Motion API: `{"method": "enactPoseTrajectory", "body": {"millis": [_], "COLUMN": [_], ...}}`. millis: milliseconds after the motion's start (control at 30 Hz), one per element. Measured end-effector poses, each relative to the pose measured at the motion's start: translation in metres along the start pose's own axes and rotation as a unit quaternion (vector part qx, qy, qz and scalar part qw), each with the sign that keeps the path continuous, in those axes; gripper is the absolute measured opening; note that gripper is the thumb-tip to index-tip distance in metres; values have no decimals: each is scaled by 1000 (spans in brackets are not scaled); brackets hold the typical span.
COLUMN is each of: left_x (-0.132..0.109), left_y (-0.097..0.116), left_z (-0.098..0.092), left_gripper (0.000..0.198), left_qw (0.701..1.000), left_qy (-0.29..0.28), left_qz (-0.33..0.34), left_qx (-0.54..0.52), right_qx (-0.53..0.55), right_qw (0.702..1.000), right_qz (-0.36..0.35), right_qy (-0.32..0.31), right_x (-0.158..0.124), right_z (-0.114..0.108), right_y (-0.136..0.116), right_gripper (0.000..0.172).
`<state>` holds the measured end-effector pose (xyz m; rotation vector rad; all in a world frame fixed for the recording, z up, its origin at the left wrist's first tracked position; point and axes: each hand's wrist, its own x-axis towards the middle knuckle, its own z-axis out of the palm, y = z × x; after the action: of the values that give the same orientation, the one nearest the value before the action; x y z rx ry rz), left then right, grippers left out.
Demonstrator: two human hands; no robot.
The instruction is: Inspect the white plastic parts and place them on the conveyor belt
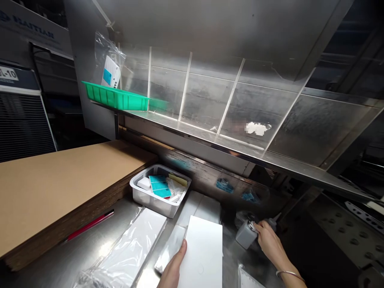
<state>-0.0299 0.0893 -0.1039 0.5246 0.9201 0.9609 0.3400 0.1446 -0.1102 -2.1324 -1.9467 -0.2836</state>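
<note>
My left hand grips the left edge of a smooth white rectangular panel, thumb on its face and the other fingers hidden beneath. Over to the right, my right hand is closed at the metal top of a small whitish bottle. A pale bit shows at those fingertips, too small to name. Left of the panel lies a white piece in a clear plastic bag. Another plastic-wrapped pale piece lies partly behind the panel.
A grey-white bin holds teal cards and small white pieces. Brown board covers the left side, with a red pen beside it. A metal shelf crosses above the bench, bearing a green tray at its left end.
</note>
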Motion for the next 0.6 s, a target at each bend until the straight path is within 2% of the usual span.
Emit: {"method": "enactPoseTrajectory", "body": {"millis": [133,333,500,600], "left_x": [-8,-25,-22,-15], "left_y": [6,22,15,8], "left_z": [5,11,4,-3], "left_gripper": [65,65,65,63], "left_qw": [1000,996,1000,999], "left_qy": [8,14,-9,-2], "left_qz": [2,7,9,32], "left_qx": [8,87,24,34], "right_qx": [3,20,40,58], "right_qw": [1000,1000,999,998], "right_qz": [-1,-10,-13,-10], "right_qy": [7,2,11,33], "right_x": [-1,-1,0,-1], "right_z": [2,-2,-2,-11], "right_y": [-1,0,4,-4], "right_gripper": [37,36,38,38]}}
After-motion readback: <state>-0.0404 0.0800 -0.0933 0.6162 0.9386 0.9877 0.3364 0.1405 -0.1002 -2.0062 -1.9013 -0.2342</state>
